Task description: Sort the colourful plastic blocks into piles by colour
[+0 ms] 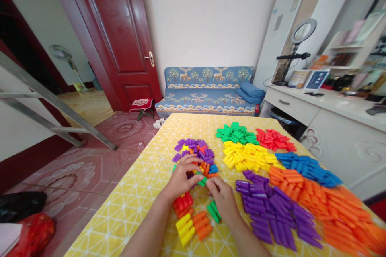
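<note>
My left hand (pixel 182 176) rests with fingers curled on a small mixed pile of plastic pieces (pixel 197 154), pinching a green piece (pixel 201 181) at its near edge. My right hand (pixel 223 198) meets it from the right, fingertips closed on the same green piece. Below my hands lie joined rows of red pieces (pixel 182 202), yellow pieces (pixel 185 229), orange pieces (pixel 202 225) and two green pieces (pixel 214 211). All sit on a yellow patterned tablecloth (pixel 141 200).
Sorted piles lie to the right: green (pixel 237 133), red (pixel 275 139), yellow (pixel 247 156), blue (pixel 307 166), purple (pixel 271 209), orange (pixel 328 204). A blue sofa (pixel 208 88), red door (pixel 114 36), white desk (pixel 331 128) and metal ladder (pixel 54 108) surround the table.
</note>
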A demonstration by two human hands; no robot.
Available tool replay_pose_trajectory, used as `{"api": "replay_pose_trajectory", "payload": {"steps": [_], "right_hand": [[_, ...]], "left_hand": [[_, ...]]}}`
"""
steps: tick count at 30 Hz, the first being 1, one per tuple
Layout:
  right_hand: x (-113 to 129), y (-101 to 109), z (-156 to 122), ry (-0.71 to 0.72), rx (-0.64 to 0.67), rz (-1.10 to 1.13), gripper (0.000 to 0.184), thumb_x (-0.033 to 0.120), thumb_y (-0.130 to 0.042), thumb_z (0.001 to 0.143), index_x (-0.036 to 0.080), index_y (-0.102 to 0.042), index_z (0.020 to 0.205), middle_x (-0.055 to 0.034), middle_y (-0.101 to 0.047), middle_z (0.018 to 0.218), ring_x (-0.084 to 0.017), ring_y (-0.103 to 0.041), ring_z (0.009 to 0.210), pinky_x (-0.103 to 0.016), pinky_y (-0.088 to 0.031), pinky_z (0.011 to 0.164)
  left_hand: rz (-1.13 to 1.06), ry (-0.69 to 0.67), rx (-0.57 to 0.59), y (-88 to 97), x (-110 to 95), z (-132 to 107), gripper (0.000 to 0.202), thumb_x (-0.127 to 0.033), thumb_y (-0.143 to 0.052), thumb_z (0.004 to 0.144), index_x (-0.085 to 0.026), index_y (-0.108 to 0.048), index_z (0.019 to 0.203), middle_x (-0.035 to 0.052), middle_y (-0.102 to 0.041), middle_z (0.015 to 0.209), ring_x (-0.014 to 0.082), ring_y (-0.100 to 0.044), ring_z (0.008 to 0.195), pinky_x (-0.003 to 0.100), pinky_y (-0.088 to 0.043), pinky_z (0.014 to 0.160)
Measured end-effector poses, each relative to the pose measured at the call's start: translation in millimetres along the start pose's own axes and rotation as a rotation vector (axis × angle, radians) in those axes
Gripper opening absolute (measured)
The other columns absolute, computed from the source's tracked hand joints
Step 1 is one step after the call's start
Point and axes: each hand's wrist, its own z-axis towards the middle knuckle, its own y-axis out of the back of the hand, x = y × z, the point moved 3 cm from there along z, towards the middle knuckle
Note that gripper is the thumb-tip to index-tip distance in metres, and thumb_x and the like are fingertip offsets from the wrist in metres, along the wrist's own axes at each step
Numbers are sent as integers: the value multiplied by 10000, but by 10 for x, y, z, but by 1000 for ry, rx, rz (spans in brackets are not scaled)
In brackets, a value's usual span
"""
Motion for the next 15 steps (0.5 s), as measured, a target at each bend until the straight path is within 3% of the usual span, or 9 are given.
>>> {"api": "replay_pose_trajectory", "payload": {"steps": [4,8,12,15], "right_hand": [[-17,21,7,-12,-26,-7,401,512,-451,908,186,-601,730,-2,-554,628,-158,-531,614,-248,-403,578],[-32,51,5,-113,-81,117,466,598,-435,881,179,-617,791,5,-558,607,-138,-498,513,-236,-370,472],[-1,13,5,-99,-26,227,439,572,-507,856,165,-638,954,11,-573,619,-131,-514,521,-224,-384,475],[37,-2,2,-43,-30,234,356,482,-563,830,163,-640,968,-5,-612,686,-139,-560,597,-231,-436,540]], "left_hand": [[-62,4,-19,-9,29,9,182,-400,-672,825,-233,-744,831,95,-719,1053,272,-552,1178,454,-380,1058],[-120,32,-73,47,79,6,181,-377,-640,856,-226,-739,849,80,-730,926,253,-603,1092,417,-414,1023],[-100,-7,-50,56,61,13,169,-359,-650,852,-238,-769,859,71,-733,913,250,-605,1080,411,-412,1024],[-106,8,-53,52,48,8,217,-368,-602,884,-246,-776,930,80,-725,1007,245,-606,1082,408,-428,1008]]}}
